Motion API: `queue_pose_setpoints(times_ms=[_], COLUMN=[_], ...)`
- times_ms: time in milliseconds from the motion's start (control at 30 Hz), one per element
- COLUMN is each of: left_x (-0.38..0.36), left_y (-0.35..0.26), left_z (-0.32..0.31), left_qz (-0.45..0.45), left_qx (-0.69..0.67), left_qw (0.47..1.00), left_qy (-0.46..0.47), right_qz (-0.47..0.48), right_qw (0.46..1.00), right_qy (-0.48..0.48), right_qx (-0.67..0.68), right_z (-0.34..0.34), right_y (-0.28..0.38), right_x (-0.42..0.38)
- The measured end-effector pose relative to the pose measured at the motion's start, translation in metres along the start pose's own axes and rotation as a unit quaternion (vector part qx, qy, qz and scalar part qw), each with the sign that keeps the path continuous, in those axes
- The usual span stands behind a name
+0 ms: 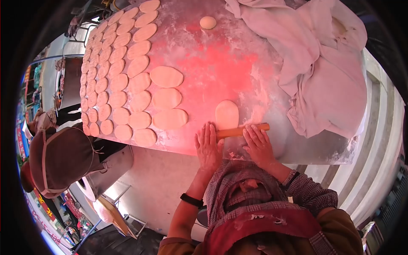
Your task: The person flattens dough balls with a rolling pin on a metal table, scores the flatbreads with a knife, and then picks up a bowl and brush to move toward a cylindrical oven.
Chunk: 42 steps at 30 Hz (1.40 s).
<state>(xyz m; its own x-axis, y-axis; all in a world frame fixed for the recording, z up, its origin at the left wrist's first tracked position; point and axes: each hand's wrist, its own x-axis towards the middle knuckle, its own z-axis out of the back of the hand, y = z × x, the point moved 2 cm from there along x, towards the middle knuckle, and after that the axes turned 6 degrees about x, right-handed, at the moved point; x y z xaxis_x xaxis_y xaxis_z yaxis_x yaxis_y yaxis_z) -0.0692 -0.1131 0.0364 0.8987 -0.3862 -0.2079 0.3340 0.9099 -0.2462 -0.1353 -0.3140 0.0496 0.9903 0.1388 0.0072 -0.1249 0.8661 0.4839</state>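
Observation:
A wooden rolling pin [229, 133] lies across the near end of an oval piece of flattened dough [227, 114] on the floury table [199, 140]. My left hand [208, 146] rests over the pin's left end, fingers stretched forward and covering that end. On the right, my right hand [260, 148] lies on the pin with its fingers straight and slightly spread; the pin's right tip sticks out past it. Neither hand wraps round the pin. Farther up the table sits a small round dough ball [208, 22].
Rows of flattened dough rounds [139, 84] cover the table's left side. A crumpled pale cloth [316, 72] lies at the right. Beyond the left edge, a person in dark brown clothing [63, 157] is beside a metal drum [108, 174].

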Motion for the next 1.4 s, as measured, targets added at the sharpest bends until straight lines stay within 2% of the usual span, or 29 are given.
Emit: queue_pose_setpoints(times_ms=[33, 100, 167, 200, 267, 300, 333, 367, 433, 467, 500, 533, 567, 600, 633, 667, 700, 733, 767, 800, 833, 867, 967, 1067, 1100, 1200, 1267, 1367, 1400], left_x=[0.024, 0.086, 0.127, 0.136, 0.147, 0.144, 0.138, 0.129, 0.104, 0.087, 0.071, 0.057, 0.045, 0.040, 0.043, 0.052, 0.063, 0.078, 0.099, 0.117, 0.127, 0.117, 0.056, 0.080, 0.107, 0.125, 0.123, 0.169, 0.202], left_y=[-0.004, -0.030, -0.033, -0.028, 0.001, 0.015, 0.034, 0.048, 0.032, 0.019, 0.006, 0.002, 0.001, 0.003, 0.008, 0.011, 0.013, 0.020, 0.026, 0.030, 0.033, 0.032, 0.019, 0.021, 0.029, 0.032, 0.033, 0.050, 0.058], left_z=[-0.002, 0.024, 0.016, 0.025, 0.043, 0.037, 0.027, 0.017, -0.001, -0.002, 0.010, 0.012, 0.019, 0.024, 0.020, 0.014, 0.011, 0.007, 0.008, 0.007, 0.005, 0.006, 0.006, 0.010, 0.016, 0.025, 0.014, 0.010, 0.018], left_qz=[0.048, -0.006, -0.064, -0.064, 0.122, 0.124, 0.204, 0.277, 0.249, 0.235, 0.287, 0.288, 0.288, 0.282, 0.285, 0.193, 0.094, 0.097, 0.081, 0.063, 0.076, 0.078, 0.023, 0.054, 0.068, 0.075, 0.077, 0.079, 0.093], left_qx=[-0.075, -0.127, -0.110, -0.112, -0.138, -0.138, -0.244, -0.344, -0.336, -0.303, -0.344, -0.343, -0.302, -0.253, -0.254, -0.099, 0.060, 0.059, 0.031, 0.001, 0.032, 0.032, 0.038, 0.010, -0.002, -0.021, -0.019, 0.032, 0.022], left_qw=[0.996, 0.978, 0.992, 0.992, 0.981, 0.981, 0.948, 0.890, 0.907, 0.923, 0.892, 0.892, 0.903, 0.890, 0.890, 0.959, 0.988, 0.988, 0.992, 0.995, 0.994, 0.994, 0.999, 0.998, 0.998, 0.996, 0.997, 0.996, 0.993], left_qy=[-0.016, -0.162, 0.012, 0.009, 0.054, 0.052, -0.032, -0.114, -0.051, -0.029, 0.059, 0.062, -0.098, -0.253, -0.250, -0.184, -0.109, -0.104, -0.093, -0.080, -0.066, -0.066, 0.003, 0.007, -0.011, -0.037, -0.003, -0.022, -0.073], right_qz=[0.000, 0.031, 0.033, 0.035, 0.036, -0.028, -0.092, -0.091, -0.152, -0.153, -0.136, -0.119, -0.121, -0.088, -0.054, -0.055, 0.003, 0.061, 0.059, 0.022, -0.014, -0.012, -0.002, -0.007, -0.022, -0.008, -0.002, 0.000, -0.002], right_qw=[1.000, 0.999, 0.999, 0.999, 0.997, 0.996, 0.989, 0.988, 0.975, 0.975, 0.979, 0.983, 0.983, 0.991, 0.995, 0.995, 0.999, 0.997, 0.997, 0.998, 0.998, 0.998, 0.998, 0.998, 0.998, 0.999, 0.998, 1.000, 1.000], right_qy=[0.001, -0.016, -0.029, -0.040, -0.072, -0.086, -0.100, -0.102, -0.122, -0.121, -0.114, -0.108, -0.106, -0.061, -0.014, -0.009, -0.029, -0.048, -0.041, -0.042, -0.042, -0.042, 0.055, 0.039, 0.040, 0.028, 0.056, 0.006, 0.006], right_qx=[-0.002, -0.001, 0.003, 0.012, -0.010, 0.025, 0.062, 0.065, 0.109, 0.111, 0.101, 0.091, 0.091, 0.085, 0.079, 0.080, 0.026, -0.025, -0.022, -0.030, -0.037, -0.036, -0.031, -0.049, -0.035, -0.030, -0.014, -0.021, -0.020], right_z=[-0.001, -0.002, 0.015, 0.022, 0.035, 0.042, 0.043, 0.039, 0.028, 0.027, 0.028, 0.028, 0.029, 0.028, 0.025, 0.017, 0.008, -0.002, -0.006, -0.006, -0.005, -0.005, -0.001, -0.008, 0.001, 0.006, -0.007, -0.012, -0.015], right_y=[-0.003, -0.021, -0.024, -0.024, -0.033, -0.036, -0.038, -0.038, -0.043, -0.041, -0.036, -0.032, -0.030, -0.027, -0.024, -0.023, -0.022, -0.020, -0.022, -0.026, -0.025, -0.021, -0.006, -0.016, -0.015, -0.022, -0.029, -0.034, -0.040], right_x=[0.006, 0.040, 0.044, 0.044, 0.019, 0.006, 0.002, 0.003, 0.007, 0.012, 0.021, 0.028, 0.033, 0.037, 0.040, 0.049, 0.065, 0.082, 0.106, 0.134, 0.146, 0.142, 0.094, 0.113, 0.147, 0.170, 0.159, 0.207, 0.230])
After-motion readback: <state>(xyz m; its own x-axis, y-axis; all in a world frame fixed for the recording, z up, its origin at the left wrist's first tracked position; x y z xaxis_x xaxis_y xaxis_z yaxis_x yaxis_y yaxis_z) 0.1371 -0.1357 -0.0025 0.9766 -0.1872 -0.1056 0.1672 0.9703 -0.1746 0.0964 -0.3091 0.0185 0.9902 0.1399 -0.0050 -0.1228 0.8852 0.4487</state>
